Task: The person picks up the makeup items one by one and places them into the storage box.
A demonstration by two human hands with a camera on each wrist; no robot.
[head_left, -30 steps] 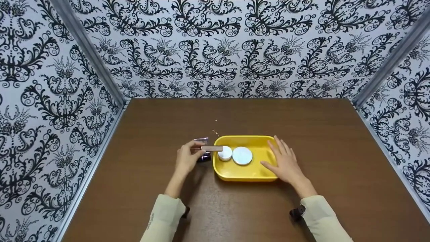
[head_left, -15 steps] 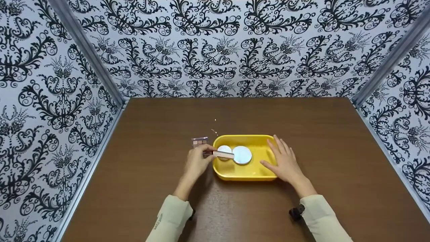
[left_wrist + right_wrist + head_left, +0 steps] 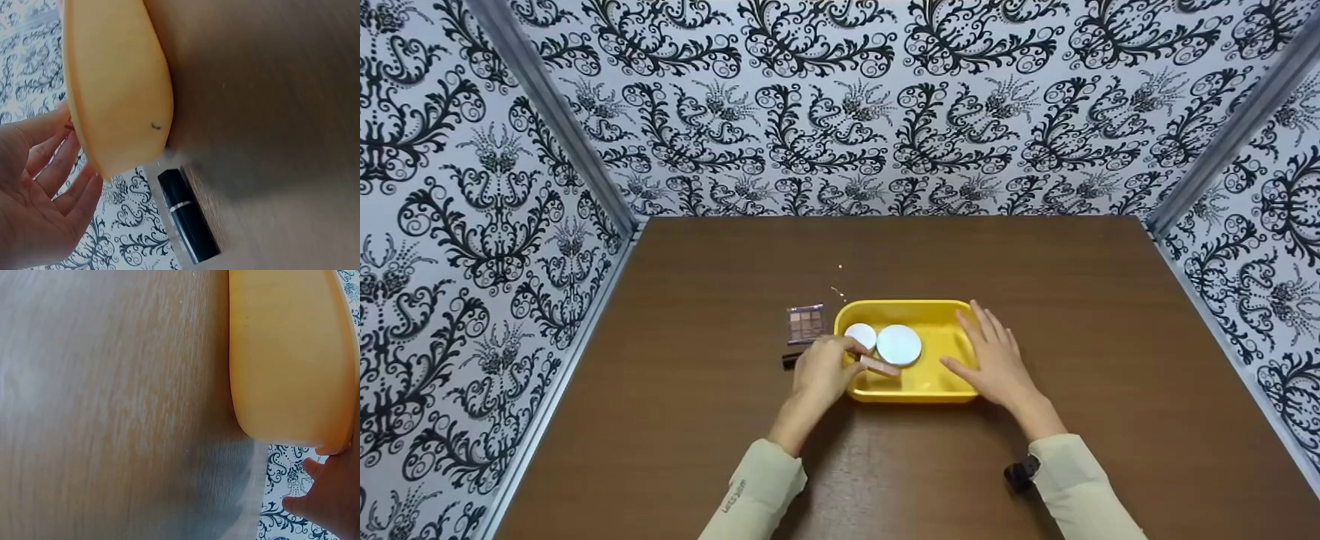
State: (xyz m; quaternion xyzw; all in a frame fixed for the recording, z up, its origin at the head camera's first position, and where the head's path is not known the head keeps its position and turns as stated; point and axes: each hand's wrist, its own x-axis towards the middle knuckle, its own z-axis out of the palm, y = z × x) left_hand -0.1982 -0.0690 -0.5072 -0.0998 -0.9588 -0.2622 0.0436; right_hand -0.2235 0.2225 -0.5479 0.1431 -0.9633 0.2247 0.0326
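Note:
In the head view my left hand [image 3: 823,367] pinches a slim pinkish stick-shaped item [image 3: 880,366] over the left part of a yellow tray [image 3: 937,334]. Its kind cannot be told, and my fingers cover its near end. Two round white-lidded containers, a smaller one [image 3: 860,337] and a larger one [image 3: 899,345], lie side by side in the tray. My right hand [image 3: 996,364] rests at the tray's right rim, fingers spread. The left wrist view has my left hand [image 3: 50,185] at the tray's rim, with the pinkish item hidden behind the wall.
Left of the tray lies an eyeshadow palette [image 3: 805,324]. In front of it is a black tube [image 3: 188,216] with a silver band, partly covered by my left hand in the head view. Small light specks [image 3: 838,291] dot the brown table [image 3: 697,300]. Patterned walls enclose the table.
My left hand has moved right and toward me with the pinkish item, from the tray's left rim to inside its outline. The palette and black tube are uncovered. The right hand stays put.

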